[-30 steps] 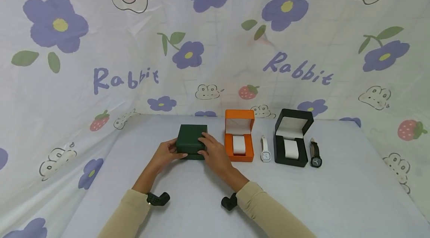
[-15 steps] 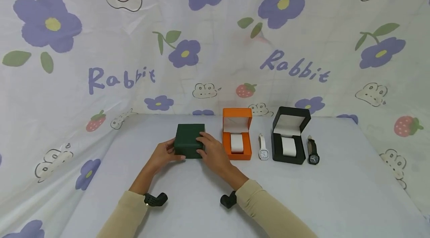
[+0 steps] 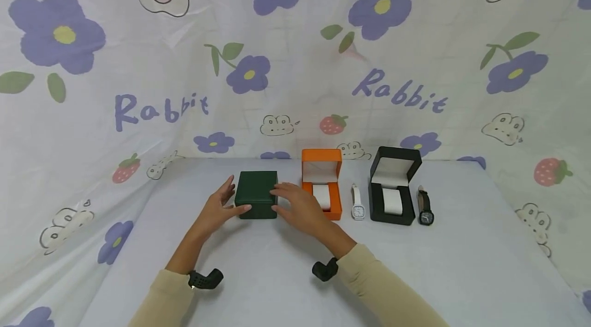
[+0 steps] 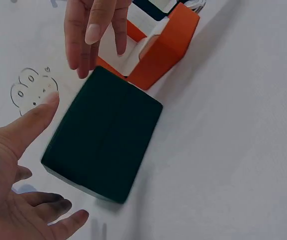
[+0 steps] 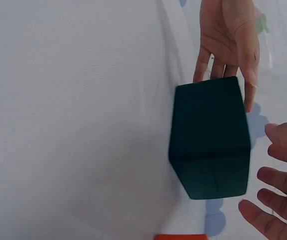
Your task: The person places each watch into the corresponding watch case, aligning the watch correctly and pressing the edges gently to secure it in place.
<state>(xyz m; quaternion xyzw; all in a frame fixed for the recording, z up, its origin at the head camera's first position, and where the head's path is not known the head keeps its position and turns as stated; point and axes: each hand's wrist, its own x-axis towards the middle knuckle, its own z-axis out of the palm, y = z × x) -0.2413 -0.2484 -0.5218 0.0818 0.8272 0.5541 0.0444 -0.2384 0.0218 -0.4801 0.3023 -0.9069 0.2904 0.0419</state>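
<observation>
A dark green box (image 3: 257, 194) with its lid down sits on the white table, left of an orange watch box (image 3: 321, 183). My left hand (image 3: 218, 212) is at its left side, fingers straight and spread, the thumb by the front left corner. At the other side is my right hand (image 3: 297, 209), fingers extended toward the lid's right edge. In the left wrist view, a gap shows between the left fingers and the green box (image 4: 103, 135). The right wrist view likewise shows the right fingers (image 5: 278, 175) spread apart from it.
The orange box stands with its lid up and a white cushion inside. To its right lie a white watch (image 3: 357, 204), an open black watch box (image 3: 393, 188) and a black-strapped watch (image 3: 425, 207). A printed cloth (image 3: 286, 91) hangs behind the table (image 3: 277, 286).
The green box's lid has come down flush onto its base. Both hands have since loosened from it, the left hand's fingers spreading outward. The head view has shifted slightly.
</observation>
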